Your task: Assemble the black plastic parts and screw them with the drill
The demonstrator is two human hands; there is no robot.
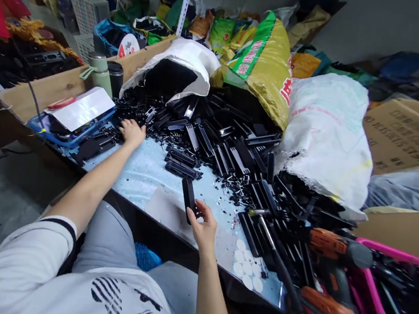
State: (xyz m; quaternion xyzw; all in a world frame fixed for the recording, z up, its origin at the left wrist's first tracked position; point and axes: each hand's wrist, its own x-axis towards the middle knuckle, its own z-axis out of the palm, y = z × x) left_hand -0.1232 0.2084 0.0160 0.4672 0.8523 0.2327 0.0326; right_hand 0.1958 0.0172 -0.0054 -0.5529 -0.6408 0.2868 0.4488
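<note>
Between the thumb and fingers of my right hand point(203, 225) is a long black plastic part point(187, 196), tilted above the front of the table. My left hand point(132, 133) reaches to the edge of a heap of small black parts point(138, 110); its fingers look spread, and I see nothing held in them. Just beyond the held part, a few similar black plastic pieces point(183, 162) lie side by side. A large pile of long black parts point(230, 149) covers the back of the light blue tabletop point(133, 172), with small screws point(234, 186) scattered before it.
Open sacks, one white point(192, 56), one yellow point(272, 67) and another white point(326, 126), stand behind the pile. An orange cordless drill point(335, 289) and a pink basket point(380, 300) are at right. White round stickers point(246, 266) lie near the front edge. A blue tray point(67, 139) sits left.
</note>
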